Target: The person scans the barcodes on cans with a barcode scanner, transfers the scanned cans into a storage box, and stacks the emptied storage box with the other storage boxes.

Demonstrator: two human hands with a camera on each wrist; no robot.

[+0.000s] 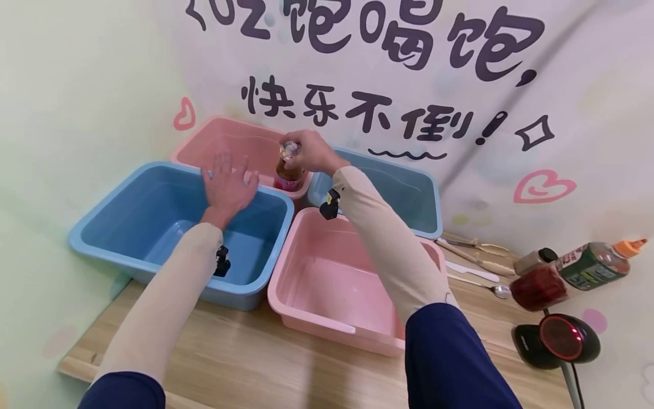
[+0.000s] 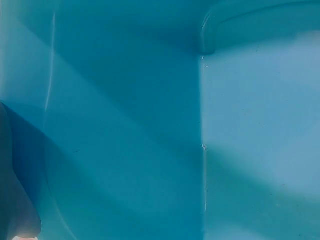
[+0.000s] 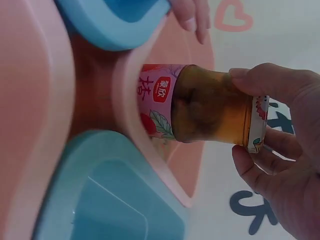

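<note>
My right hand grips a glass jar by its lid, with thumb and fingers around the edge. The jar holds amber contents and has a pink label with fruit and leaf pictures. It stands upright at the right end of the back pink tub, its lower part hidden behind the rim in the right wrist view. Fingers spread, my left hand lies over the rim between that tub and the front blue tub. Only a sliver of the left hand enters the left wrist view.
A front pink tub and a back blue tub stand beside them on the wooden table. To the right are a white knife, a spoon, tongs, a dark-capped shaker, an orange-tipped sauce bottle and a black scanner.
</note>
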